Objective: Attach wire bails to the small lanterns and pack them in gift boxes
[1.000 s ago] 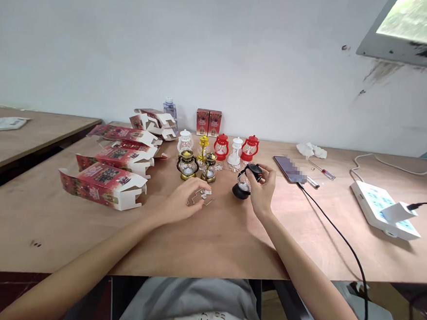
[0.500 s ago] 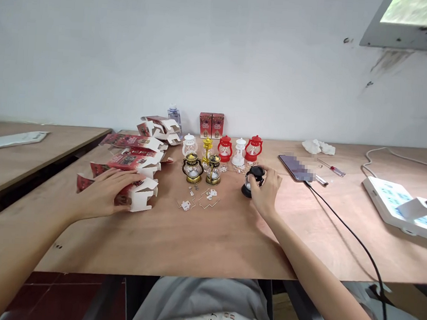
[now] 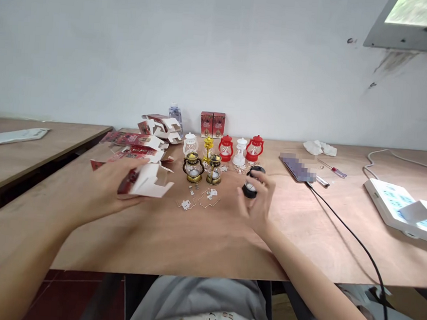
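In the head view, our left hand [image 3: 104, 187] has its fingers wrapped around an open red box [image 3: 144, 183], thumb and fingers closed on its sides, with the white flaps pointing toward the middle of the counter [image 3: 193, 246]. Our right hand [image 3: 257, 206] has its thumb and fingers spread beside the black lantern [image 3: 248, 190], which stands near the front of the group; we cannot tell whether a fingertip touches it.

As for progress, the black lantern is outside the box, and the box's near end is unclosed. Behind, two bronze lanterns [image 3: 193, 169], a gold lantern [image 3: 208, 148], white lanterns [image 3: 240, 153] and red lanterns [image 3: 225, 148] also stand unboxed. More open boxes [image 3: 136, 140] lie at the left, flaps out; we cannot see inside them. Only two upright boxes [image 3: 212, 125] by the wall look closed, so by our judgement much remains unfinished. Bent wires with small white parts [image 3: 186, 205] lie loose before the bronze lanterns, not put together with anything.
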A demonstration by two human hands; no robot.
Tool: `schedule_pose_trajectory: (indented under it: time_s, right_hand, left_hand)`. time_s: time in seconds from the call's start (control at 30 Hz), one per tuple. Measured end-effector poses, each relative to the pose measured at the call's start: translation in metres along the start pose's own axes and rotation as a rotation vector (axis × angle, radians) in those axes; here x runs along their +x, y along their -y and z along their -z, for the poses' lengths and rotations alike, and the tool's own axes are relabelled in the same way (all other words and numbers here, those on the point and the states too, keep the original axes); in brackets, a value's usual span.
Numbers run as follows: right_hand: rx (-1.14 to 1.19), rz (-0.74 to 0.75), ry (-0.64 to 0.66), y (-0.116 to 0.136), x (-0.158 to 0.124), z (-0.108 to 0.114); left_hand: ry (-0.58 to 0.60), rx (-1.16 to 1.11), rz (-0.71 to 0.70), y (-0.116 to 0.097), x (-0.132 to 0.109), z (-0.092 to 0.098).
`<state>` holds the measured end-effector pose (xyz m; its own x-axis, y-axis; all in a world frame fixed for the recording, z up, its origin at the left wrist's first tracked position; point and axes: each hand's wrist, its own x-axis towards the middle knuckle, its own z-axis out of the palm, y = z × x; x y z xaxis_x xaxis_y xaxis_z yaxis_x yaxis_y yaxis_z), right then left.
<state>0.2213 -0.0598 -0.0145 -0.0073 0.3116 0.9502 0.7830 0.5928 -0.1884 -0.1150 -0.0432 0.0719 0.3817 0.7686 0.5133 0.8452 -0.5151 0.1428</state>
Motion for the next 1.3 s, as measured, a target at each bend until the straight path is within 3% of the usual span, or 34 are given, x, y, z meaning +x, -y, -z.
schedule_pose_trajectory:
  time_s: [0.13,0.23,0.33,0.53,0.73,0.9,1.03,1.2,1.3]
  right_hand:
    - [0.168,0.227,0.292,0.008,-0.004,-0.004]
    - [0.164,0.280,0.451,0.010,-0.004,-0.006]
    - [0.140,0.265,0.521,0.009,-0.001,-0.004]
    - [0.175,0.188,0.498,0.005,0.001,-0.002]
    - [0.146,0.184,0.293,-0.003,0.001,-0.006]
    - [0.192,0.168,0.259,-0.002,0.003,-0.006]
    - [0.249,0.129,0.264,-0.001,0.001,-0.005]
    - [0.361,0.152,0.243,0.002,-0.002,-0.007]
    - [0.392,0.191,0.174,0.004,-0.003,-0.007]
  left_hand:
    - [0.087,-0.055,-0.302,-0.031,0.006,-0.024]
    - [0.062,-0.119,-0.451,-0.047,0.016,-0.050]
    - [0.012,-0.081,-0.532,-0.063,0.024,-0.063]
    - [-0.003,-0.011,-0.586,-0.085,0.032,-0.060]
    - [-0.092,0.088,-0.624,-0.091,0.031,-0.055]
    - [-0.103,0.015,-0.588,-0.094,0.029,-0.061]
    - [-0.220,-0.031,-0.650,-0.095,0.028,-0.066]
    - [-0.362,0.114,-0.806,-0.104,0.029,-0.059]
    - [-0.438,0.073,-0.792,-0.113,0.029,-0.055]
